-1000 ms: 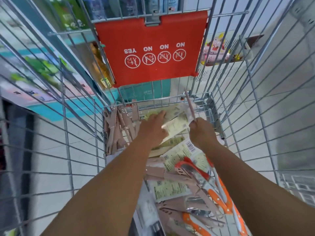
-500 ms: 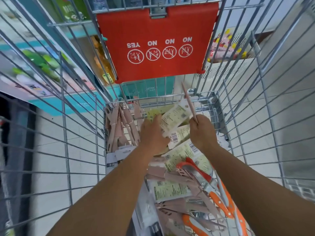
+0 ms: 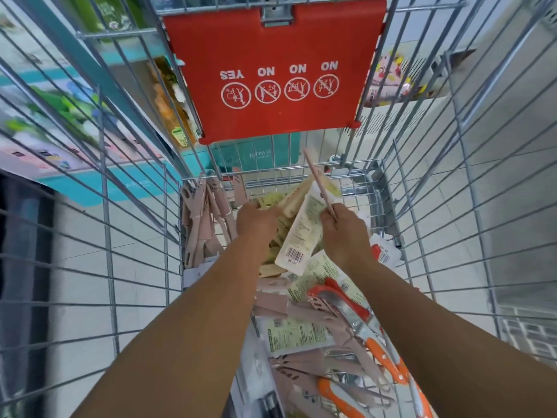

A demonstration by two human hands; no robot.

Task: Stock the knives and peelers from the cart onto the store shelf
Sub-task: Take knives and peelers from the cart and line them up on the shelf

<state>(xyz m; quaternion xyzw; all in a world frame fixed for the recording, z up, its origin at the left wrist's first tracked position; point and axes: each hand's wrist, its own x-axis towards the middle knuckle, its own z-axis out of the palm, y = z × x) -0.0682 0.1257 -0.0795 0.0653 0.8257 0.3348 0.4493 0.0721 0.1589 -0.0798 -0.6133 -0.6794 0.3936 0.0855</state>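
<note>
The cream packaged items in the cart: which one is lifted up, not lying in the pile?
The cream card with the barcode, held tilted between the left hand and right hand; the others lie flat.

Your silver wire-grid cart (image 3: 422, 206) is bare, shiny metal. Its red fold-down seat flap (image 3: 271, 40) is smooth, matt plastic with white print. The pale cream barcode-printed packet (image 3: 298, 233) you hold looks like glossy card. The dusty-pink knives (image 3: 199, 224) at the cart's far left corner look matt plastic; the orange-handled knives (image 3: 388, 360) have glossy handles.
</note>
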